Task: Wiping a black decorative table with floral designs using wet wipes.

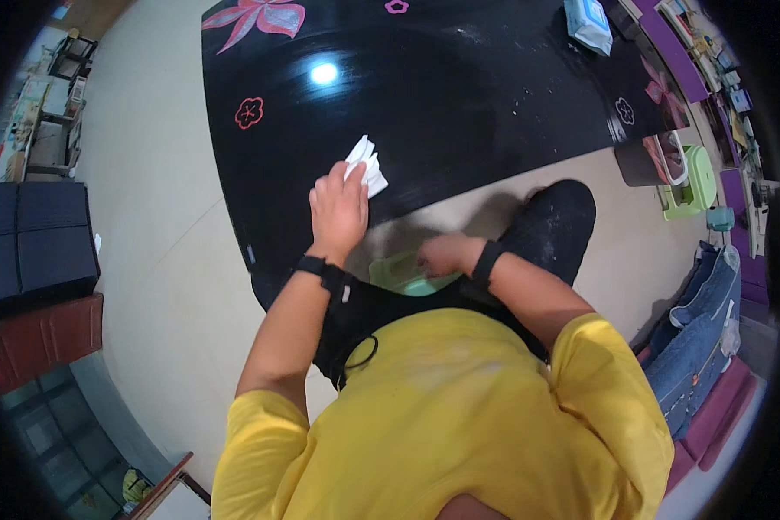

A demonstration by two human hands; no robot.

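Table [442, 113]: a glossy black top, decorated with flower motifs [250, 113] in pink, red and silver.
White tissue [368, 169]: laid crumpled on the table, just inside its front edge, toward its left side.
Left grip [338, 212]: closed, with fingers bent over the white tissue, which is held against the table.
Right grip [449, 255]: held in front of the table's front edge; fingers curled, but whether anything is held cannot be told.
Green plastic item [388, 270]: partly seen by the right grip, off the table's front edge.
Soft packet [589, 28]: white and blue, set on the table near its right side.
Dark bin [635, 165]: placed by the table's right front corner.
Blue denim [693, 355]: heaped well apart from the table, to its right.
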